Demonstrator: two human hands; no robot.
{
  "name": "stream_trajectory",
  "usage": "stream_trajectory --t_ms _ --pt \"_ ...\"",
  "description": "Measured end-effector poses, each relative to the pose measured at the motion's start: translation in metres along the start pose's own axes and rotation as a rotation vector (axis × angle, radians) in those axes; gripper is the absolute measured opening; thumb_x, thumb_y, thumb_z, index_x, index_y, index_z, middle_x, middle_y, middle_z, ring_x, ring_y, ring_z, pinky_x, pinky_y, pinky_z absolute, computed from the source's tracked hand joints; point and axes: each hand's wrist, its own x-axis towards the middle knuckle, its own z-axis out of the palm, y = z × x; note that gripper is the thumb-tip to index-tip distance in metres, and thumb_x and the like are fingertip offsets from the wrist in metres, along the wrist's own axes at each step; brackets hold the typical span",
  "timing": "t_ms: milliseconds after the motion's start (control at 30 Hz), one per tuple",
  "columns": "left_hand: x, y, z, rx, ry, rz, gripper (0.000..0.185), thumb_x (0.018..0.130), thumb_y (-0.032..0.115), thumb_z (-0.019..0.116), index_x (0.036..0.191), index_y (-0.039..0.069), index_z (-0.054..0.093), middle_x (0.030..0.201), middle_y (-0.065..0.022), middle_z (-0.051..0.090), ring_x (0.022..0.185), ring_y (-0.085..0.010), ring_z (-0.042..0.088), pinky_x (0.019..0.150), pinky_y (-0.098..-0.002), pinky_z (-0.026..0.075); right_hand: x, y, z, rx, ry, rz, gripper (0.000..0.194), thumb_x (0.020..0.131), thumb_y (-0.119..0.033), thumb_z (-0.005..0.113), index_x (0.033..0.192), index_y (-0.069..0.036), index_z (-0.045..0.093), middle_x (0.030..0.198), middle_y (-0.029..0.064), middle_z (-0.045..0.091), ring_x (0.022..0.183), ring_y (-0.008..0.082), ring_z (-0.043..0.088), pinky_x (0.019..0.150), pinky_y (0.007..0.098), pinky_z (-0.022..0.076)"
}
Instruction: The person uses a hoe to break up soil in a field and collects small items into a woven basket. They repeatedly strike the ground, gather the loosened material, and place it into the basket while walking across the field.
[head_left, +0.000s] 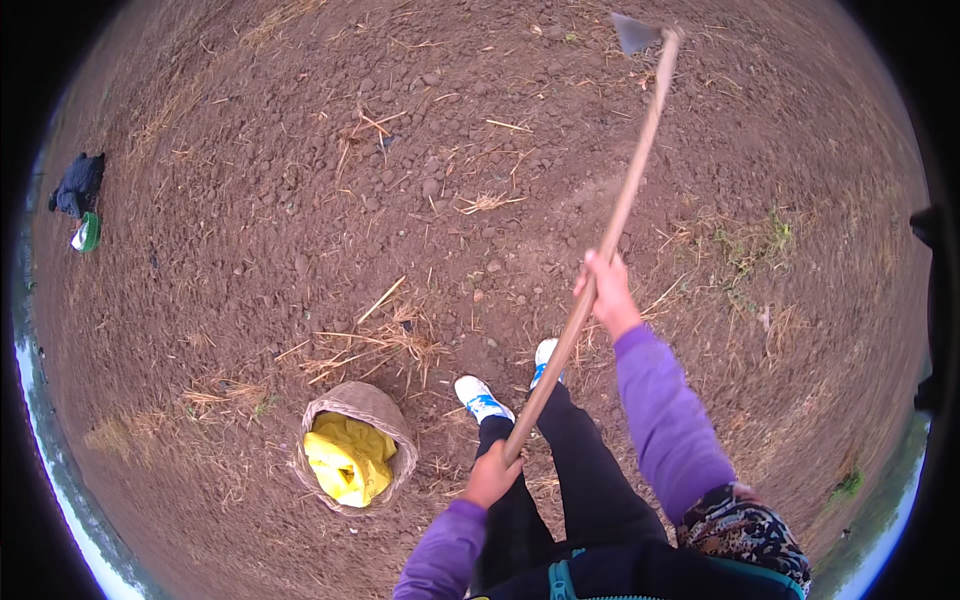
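Note:
A hoe with a long wooden handle (627, 187) slants across the view before me. Its flat metal blade (634, 34) is at the far end, near the top of the picture, slightly blurred; whether it touches the soil I cannot tell. My left hand (493, 474) is closed around the butt end of the handle, close to my legs. Farther up, about the middle of the shaft, my right hand (609, 291) grips it. Brown, cloddy soil (450, 262) lies under the tool.
A wicker basket (409, 450) holding a yellow plastic sack (349, 457) stands left of my white-and-blue shoes (484, 401). Dry straw (397, 341) lies scattered in front. At the far left a person (79, 184) bends beside a green basin (90, 232). Weeds (750, 244) grow to the right.

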Motion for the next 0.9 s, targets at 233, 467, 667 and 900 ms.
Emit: stream_trajectory --t_ms 233,467,667,900 --pt "-0.041 0.022 -0.006 -0.309 -0.125 -0.345 0.039 0.08 0.025 0.065 0.105 -0.001 0.049 0.087 -0.0259 0.062 0.083 -0.0408 0.062 0.071 -0.0448 0.049 0.009 0.05 0.042 -0.333 -0.02 0.178 0.017 0.084 -0.014 0.053 0.083 0.0 0.044 0.053 0.0071 0.045 0.037 0.021 0.048 0.032 0.0362 0.0409" --pt "-0.273 -0.054 -0.013 0.211 -0.041 -0.611 0.042 0.077 0.03 0.065 0.106 0.004 0.051 0.084 -0.0248 0.062 0.082 -0.0422 0.062 0.071 -0.0484 0.049 -0.264 0.187 0.018 0.022 -0.065 0.678 0.024 0.081 -0.01 0.06 0.092 -0.004 0.04 0.06 0.0097 0.049 0.04 0.0218 0.05 0.037 0.038 0.045" --pt "-0.323 -0.068 0.007 0.317 -0.073 -0.883 0.042 0.077 0.031 0.065 0.106 0.005 0.051 0.081 -0.0238 0.063 0.079 -0.0418 0.062 0.069 -0.0496 0.05 -0.313 0.188 0.015 0.083 0.101 1.047 0.021 0.075 -0.003 0.065 0.083 -0.003 0.047 0.059 0.0095 0.049 0.045 0.0235 0.053 0.043 0.0421 0.0487" --pt "-0.127 -0.059 0.022 0.265 0.108 -0.238 0.034 0.08 0.031 0.062 0.104 0.009 0.051 0.075 -0.0224 0.062 0.07 -0.0411 0.062 0.063 -0.0516 0.049 -0.12 0.082 0.0 0.105 0.132 0.47 0.017 0.08 -0.001 0.057 0.089 -0.003 0.043 0.058 0.0092 0.049 0.04 0.0233 0.05 0.036 0.0365 0.0413"
